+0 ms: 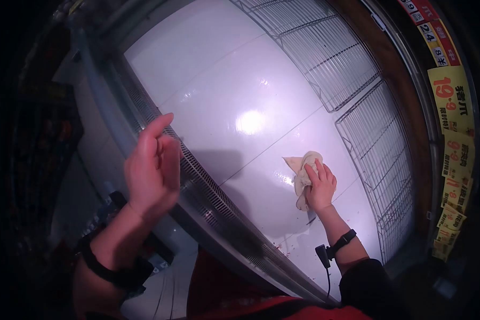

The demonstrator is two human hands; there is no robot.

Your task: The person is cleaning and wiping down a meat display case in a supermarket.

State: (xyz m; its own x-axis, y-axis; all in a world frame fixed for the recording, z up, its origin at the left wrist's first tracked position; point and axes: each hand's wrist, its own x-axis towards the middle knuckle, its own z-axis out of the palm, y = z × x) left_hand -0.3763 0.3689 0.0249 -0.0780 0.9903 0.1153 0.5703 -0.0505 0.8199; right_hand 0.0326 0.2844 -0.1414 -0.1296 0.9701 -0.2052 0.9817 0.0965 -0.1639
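Observation:
My right hand (320, 186) is closed over a crumpled cream cloth (303, 176) and presses it on the white panel surface (218, 80) of a display case. A flap of the cloth sticks out to the left, and a small dark flat edge shows below it. My left hand (153, 168) is raised above the slotted metal front edge, holding nothing, with one finger stretched out and the others partly bent. Its palm side is partly hidden.
A slotted metal grille (200, 170) runs along the near edge. Wire racks (330, 48) line the far side, with yellow price signs (452, 101) beyond them. Small reddish crumbs lie on the panel near the front. Black straps circle both wrists.

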